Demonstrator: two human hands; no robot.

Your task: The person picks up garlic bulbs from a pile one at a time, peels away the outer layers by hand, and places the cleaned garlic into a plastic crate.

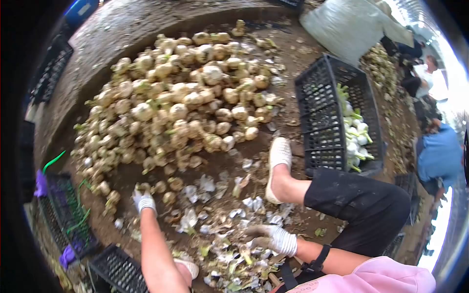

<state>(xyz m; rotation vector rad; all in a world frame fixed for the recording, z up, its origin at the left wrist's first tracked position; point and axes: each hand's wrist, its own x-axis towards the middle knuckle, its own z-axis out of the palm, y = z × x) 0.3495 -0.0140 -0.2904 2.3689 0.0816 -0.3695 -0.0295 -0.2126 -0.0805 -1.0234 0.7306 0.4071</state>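
My left hand (144, 201), in a white knit glove, reaches down to the near edge of a large heap of garlic bulbs (178, 112). Its fingers close around a small garlic bulb (142, 187) lying on the soil. The bulbs in the heap are brownish and unpeeled. Over a litter of peeled skins (234, 254), my right hand (273, 238) is held low in a dirt-stained white glove. Its fingers are curled, and what they hold, if anything, is hidden. A black strap crosses my right wrist.
A black plastic crate (317, 117) with cleaned white garlic (356, 134) stands beyond my right foot. Behind it lies a big white sack (347, 29). More crates (119, 268) are at the lower left. Other people, one in a blue top (439, 154), work at the right.
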